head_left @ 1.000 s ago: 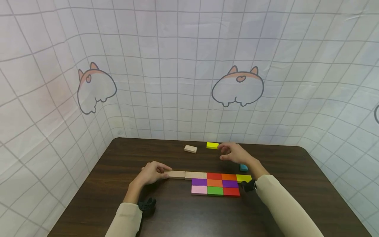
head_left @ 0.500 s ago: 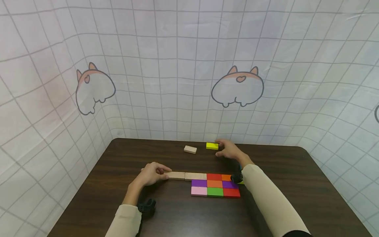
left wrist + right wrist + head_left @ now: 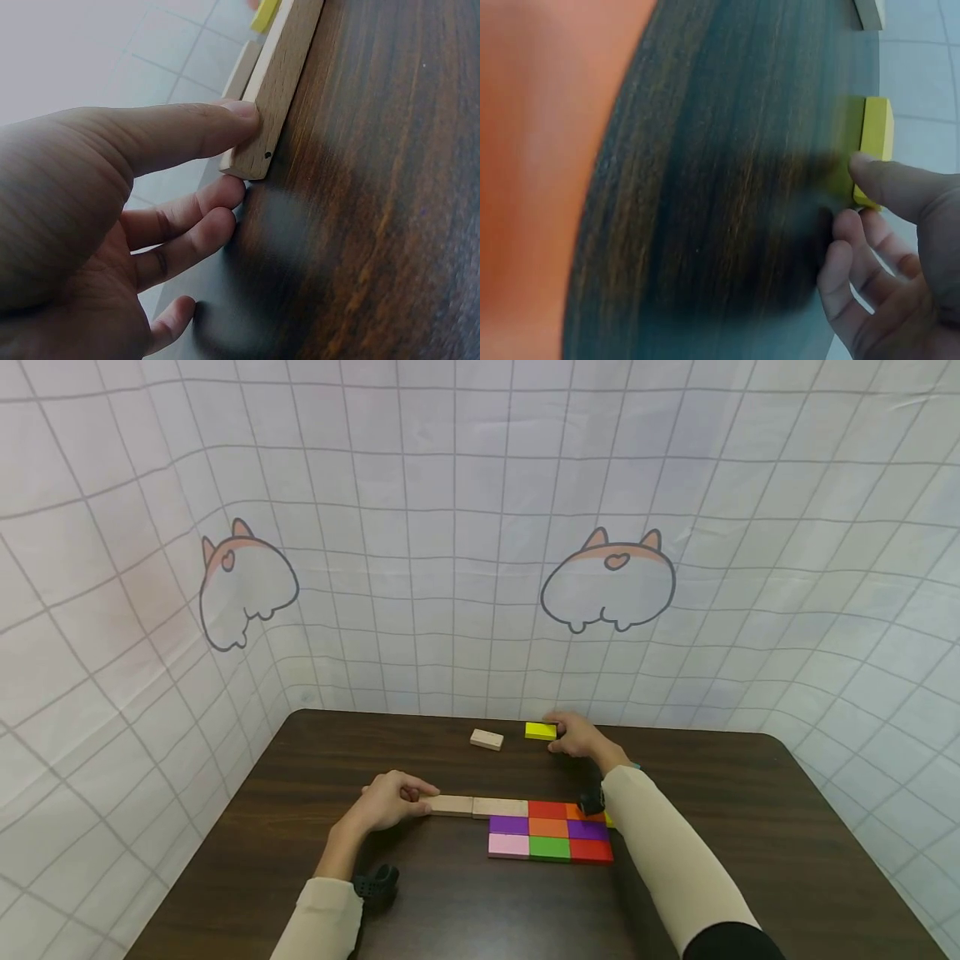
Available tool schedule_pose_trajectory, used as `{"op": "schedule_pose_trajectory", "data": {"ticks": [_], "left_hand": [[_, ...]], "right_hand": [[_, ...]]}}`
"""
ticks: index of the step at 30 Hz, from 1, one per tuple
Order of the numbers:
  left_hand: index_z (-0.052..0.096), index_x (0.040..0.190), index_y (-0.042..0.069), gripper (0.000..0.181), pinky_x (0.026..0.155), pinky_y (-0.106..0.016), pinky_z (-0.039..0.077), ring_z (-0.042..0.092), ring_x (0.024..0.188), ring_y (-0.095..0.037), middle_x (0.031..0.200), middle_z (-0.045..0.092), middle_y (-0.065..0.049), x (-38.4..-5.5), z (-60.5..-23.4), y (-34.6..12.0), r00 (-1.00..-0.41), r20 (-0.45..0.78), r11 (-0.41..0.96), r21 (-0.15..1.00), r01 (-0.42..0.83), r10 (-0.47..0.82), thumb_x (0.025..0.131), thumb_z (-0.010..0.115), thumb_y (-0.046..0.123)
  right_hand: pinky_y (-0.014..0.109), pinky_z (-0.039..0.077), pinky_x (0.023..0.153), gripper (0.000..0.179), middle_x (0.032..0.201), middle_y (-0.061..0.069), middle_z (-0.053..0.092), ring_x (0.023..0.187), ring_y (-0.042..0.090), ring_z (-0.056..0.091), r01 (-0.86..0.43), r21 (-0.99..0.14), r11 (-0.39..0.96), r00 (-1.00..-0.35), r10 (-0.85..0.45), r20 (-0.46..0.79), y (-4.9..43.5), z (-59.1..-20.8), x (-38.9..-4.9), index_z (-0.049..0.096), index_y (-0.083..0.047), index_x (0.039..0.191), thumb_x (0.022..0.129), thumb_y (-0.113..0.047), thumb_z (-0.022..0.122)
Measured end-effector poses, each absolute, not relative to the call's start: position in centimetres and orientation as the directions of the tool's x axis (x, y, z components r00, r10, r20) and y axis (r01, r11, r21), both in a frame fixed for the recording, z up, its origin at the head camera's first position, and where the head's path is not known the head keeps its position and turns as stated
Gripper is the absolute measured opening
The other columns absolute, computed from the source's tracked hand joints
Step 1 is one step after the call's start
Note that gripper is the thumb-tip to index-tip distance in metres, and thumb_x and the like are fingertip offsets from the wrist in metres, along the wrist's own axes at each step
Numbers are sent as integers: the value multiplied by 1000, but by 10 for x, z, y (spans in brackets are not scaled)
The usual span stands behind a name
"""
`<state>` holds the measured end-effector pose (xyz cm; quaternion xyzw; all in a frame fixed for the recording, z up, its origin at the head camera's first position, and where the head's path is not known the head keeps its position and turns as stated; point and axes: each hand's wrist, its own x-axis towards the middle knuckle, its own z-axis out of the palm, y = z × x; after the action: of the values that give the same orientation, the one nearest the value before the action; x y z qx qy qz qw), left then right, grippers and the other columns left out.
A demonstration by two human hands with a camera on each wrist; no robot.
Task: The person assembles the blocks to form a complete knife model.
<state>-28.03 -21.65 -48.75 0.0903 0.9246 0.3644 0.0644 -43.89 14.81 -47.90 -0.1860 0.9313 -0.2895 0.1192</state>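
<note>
My left hand [image 3: 387, 799] pinches the left end of a plain wooden block [image 3: 452, 806] that lies flat on the table. In the left wrist view its thumb [image 3: 217, 127] lies on the block's near side, and the index finger is mostly hidden behind it. At the far side of the table my right hand [image 3: 579, 735] holds the right end of a yellow block [image 3: 540, 732] between thumb and index finger. The right wrist view shows the thumb on the yellow block's [image 3: 875, 127] near face; the other fingers curl just off its end.
A second wooden block [image 3: 500, 808] continues the row into red, orange and yellow ones. Two shorter rows adjoin it, including a purple block [image 3: 508, 825] and a green block [image 3: 549, 849]. A loose wooden block [image 3: 487, 740] lies left of the yellow one. A grid-patterned cloth [image 3: 420, 568] hangs behind the table.
My right hand has moved forward and slightly left onto the yellow block's end, and its forearm now covers part of the row's right end. My left hand has stayed on the wooden block.
</note>
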Motion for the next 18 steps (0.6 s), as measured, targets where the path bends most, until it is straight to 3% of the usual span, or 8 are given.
{"op": "schedule_pose_trajectory", "data": {"ticks": [6,8,12,18], "left_hand": [[81,108,27,19,107,-87,3,55,83,-14,87,63,5,-280,-487,-216,-976,-55,718,686,117,211,90,79,20],[81,108,27,19,107,-87,3,55,83,-14,88,63,5,-280,-487,-216,-976,-54,718,686,119,213,90,79,20],[81,109,26,19,106,-87,3,56,85,-15,89,64,4,-278,-485,-215,-975,-52,718,685,123,217,91,79,21],[81,109,25,20,107,-87,4,58,90,-15,94,66,4,-278,-485,-216,-976,-53,720,684,118,211,90,79,20]], "right_hand": [[48,52,97,43,127,26,63,109,34,59,-268,-556,787,-921,-379,-93,145,-481,-440,64,-4,135,92,-6,73],[50,52,98,40,127,27,63,111,36,59,-264,-555,789,-922,-375,-94,146,-482,-440,67,-4,132,92,-5,73],[41,56,83,38,126,27,63,98,32,61,-257,-558,789,-920,-376,-107,148,-481,-437,69,-5,129,91,-3,73],[27,52,62,38,126,30,63,75,21,59,-254,-587,768,-901,-409,-145,150,-476,-429,68,-4,130,92,2,69]]}}
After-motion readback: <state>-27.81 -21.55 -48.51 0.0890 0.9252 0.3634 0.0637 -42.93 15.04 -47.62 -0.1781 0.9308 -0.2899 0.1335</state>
